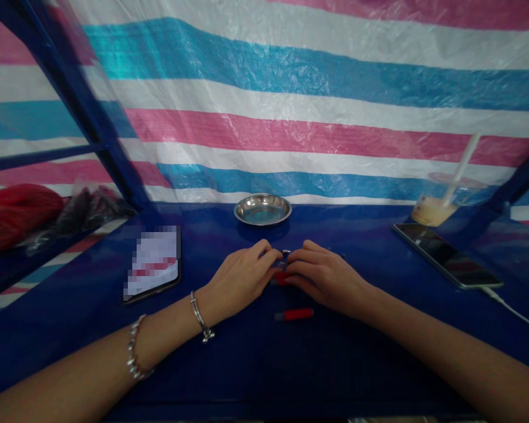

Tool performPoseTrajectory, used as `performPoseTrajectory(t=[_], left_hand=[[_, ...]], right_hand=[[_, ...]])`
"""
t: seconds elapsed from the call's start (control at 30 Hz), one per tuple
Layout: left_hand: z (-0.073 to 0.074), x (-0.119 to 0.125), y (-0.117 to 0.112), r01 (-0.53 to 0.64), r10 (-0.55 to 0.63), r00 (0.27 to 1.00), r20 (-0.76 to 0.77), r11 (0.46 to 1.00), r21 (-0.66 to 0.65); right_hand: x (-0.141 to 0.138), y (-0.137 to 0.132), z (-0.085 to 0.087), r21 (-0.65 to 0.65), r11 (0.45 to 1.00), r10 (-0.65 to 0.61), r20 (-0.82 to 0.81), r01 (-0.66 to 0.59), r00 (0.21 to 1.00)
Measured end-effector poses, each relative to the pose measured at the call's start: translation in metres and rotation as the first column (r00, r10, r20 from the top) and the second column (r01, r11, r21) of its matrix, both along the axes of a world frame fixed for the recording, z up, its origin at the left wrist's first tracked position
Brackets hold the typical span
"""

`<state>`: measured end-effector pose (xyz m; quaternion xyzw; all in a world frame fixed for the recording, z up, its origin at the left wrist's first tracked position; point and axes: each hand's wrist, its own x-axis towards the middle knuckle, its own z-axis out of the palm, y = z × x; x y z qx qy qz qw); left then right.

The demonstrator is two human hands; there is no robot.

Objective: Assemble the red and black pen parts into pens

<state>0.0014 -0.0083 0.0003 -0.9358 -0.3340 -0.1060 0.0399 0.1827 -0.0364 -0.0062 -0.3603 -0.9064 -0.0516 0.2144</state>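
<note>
My left hand [252, 269] and my right hand [324, 271] meet over the middle of the blue table. The fingers of both are bent and closed. At the left fingertips, between the hands, a small shiny piece [286, 252] and a clear bit [282, 265] show; their kind is too small to tell. Partly under the right fingers is a red piece [280, 280] with a dark end. Nearer to me, a short red stick [298, 314] with a translucent end lies apart from both hands. My palms are hidden.
A round metal dish [263, 222] stands behind the hands. To the left lies a phone [154, 281]; to the right, another phone [445, 252] with a white cable [514, 309]. A drink cup [432, 212] with a straw stands beyond it. Striped sheeting [317, 123] hangs behind the table.
</note>
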Motion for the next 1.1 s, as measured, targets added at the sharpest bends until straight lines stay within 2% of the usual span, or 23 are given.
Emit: performPoseTrajectory(t=[0.17, 0.4, 0.5, 0.7, 0.97, 1.1], left_hand=[[0.001, 0.001, 0.000, -0.007, 0.009, 0.998, -0.062, 0.999, 0.033], [-0.001, -0.004, 0.006, -0.026, 0.025, 0.999, -0.037, 0.999, -0.027], [-0.001, -0.005, 0.008, -0.038, 0.037, 0.999, -0.017, 0.998, -0.051], [0.000, -0.006, 0.007, -0.048, 0.049, 0.999, 0.004, 0.996, -0.076], [0.001, -0.005, 0.007, -0.040, 0.048, 0.998, 0.037, 0.978, -0.203], [0.001, -0.004, 0.007, -0.046, 0.065, 0.996, 0.068, 0.968, -0.245]], right_hand=[[0.001, 0.000, -0.001, 0.006, 1.000, 0.001, -0.008, -0.001, 1.000], [0.021, 0.006, 0.004, 0.063, 0.973, -0.212, -0.135, 0.222, 0.968], [0.027, 0.009, 0.005, 0.063, 0.962, -0.253, -0.174, 0.267, 0.952], [0.027, 0.011, 0.001, 0.022, 0.962, -0.266, -0.121, 0.271, 0.956], [0.026, 0.012, -0.004, -0.121, 0.973, -0.197, -0.002, 0.195, 0.980], [0.024, 0.010, -0.006, -0.161, 0.960, -0.225, 0.038, 0.229, 0.974]])
